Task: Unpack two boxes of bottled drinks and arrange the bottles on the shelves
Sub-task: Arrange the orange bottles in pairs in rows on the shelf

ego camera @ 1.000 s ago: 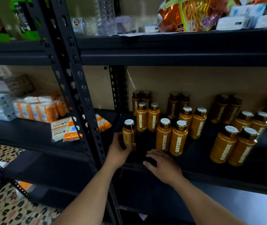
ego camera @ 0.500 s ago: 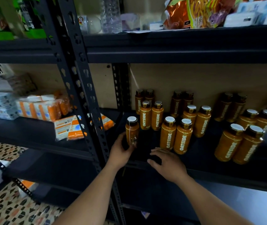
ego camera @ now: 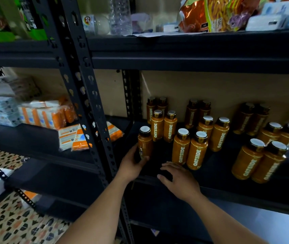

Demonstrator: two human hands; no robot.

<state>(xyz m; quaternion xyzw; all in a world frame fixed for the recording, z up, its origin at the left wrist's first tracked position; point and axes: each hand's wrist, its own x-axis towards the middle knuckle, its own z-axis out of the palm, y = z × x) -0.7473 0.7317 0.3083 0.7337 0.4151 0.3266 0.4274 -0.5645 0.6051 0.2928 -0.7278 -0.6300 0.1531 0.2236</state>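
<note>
Stocking looks well along: shelved bottles (ego camera: 197, 150) stand right of the grips.
Left grip (ego camera: 131, 166) clamped on bottle (ego camera: 144, 142) on shelf (ego camera: 219, 175); right grip (ego camera: 180, 180) apart, empty. Boxes unseen, remainder unknown.

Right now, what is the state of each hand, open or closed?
Left hand: grips the orange bottle low on its body.
Right hand: open, fingers relaxed, holding nothing.

Left hand (ego camera: 133, 167): forearm toward 1 o'clock, fingers curled round bottle (ego camera: 145, 143). Right hand (ego camera: 180, 180): forearm toward 11 o'clock, palm down, fingers relaxed.
</note>
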